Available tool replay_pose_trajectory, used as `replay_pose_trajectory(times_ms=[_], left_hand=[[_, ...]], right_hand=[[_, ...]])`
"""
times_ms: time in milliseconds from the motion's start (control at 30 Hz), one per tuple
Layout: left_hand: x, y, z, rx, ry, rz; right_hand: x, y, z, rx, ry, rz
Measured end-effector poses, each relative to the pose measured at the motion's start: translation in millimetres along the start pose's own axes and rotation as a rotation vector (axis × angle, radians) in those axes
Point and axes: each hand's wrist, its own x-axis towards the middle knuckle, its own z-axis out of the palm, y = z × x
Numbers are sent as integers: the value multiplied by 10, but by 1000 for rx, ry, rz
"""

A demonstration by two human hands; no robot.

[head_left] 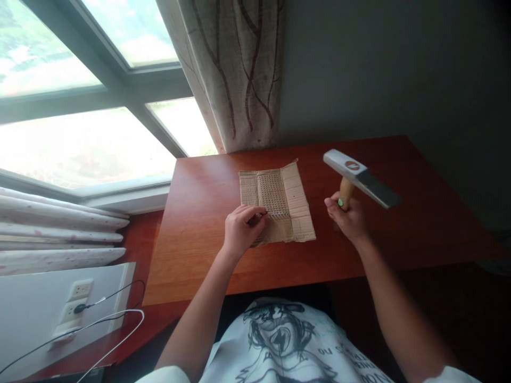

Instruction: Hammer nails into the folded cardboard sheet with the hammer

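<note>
A creased piece of brown cardboard [301,207] lies on the wooden table [199,229]. Rows of small dark holes or dots fill its middle panel, and a row of small shiny points, perhaps nails, runs along the lower edge of that panel. My left hand [242,226] rests at the cardboard's lower left, thumb and forefinger pinched together beside those points; what they hold is too small to make out. In my right hand [350,219] is a hammer [351,169], gripped by its wooden handle and raised above the table, its long metal head uppermost.
A window [80,143] stands left of the table, with a patterned curtain [243,69] behind it and another curtain [51,229] at far left. Cables [115,314] run from a wall socket [82,290] at lower left. A dark wall [339,69] rises beyond the table.
</note>
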Motion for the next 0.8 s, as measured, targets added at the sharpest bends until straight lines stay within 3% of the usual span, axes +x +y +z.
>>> replay_pose_trajectory(times_ms=[233,533,800], left_hand=[[-9,-20,14,-30,10,-24],[-23,-27,19,-44,14,-44],[-16,-34,19,-32,8,-37]], right_hand=[[-97,-496,-226,-349,-309,-104],[-87,-839,-244,-561,-498,-132],[-104,-964,-230,-570,-541,-142]])
